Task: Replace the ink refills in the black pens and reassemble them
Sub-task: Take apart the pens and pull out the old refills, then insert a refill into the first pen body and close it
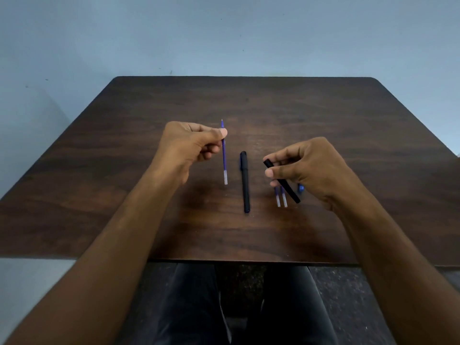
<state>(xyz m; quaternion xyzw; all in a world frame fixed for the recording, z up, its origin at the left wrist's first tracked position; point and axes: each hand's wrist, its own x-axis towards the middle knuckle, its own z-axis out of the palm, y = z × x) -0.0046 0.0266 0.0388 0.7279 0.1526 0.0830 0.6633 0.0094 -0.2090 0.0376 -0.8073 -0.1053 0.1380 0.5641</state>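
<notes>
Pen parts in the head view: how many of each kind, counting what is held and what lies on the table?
Ink refills: 3, one pinched in the left hand, two on the table
Whole black pen: 1
Black barrel in the right hand: 1
Small blue piece: 1
Total: 6

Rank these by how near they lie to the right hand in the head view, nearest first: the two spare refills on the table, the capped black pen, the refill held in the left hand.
1. Spare refills, just under the right hand, on the table.
2. Capped black pen, at the middle, between the hands.
3. Held refill, farthest, pinched by the left hand.
</notes>
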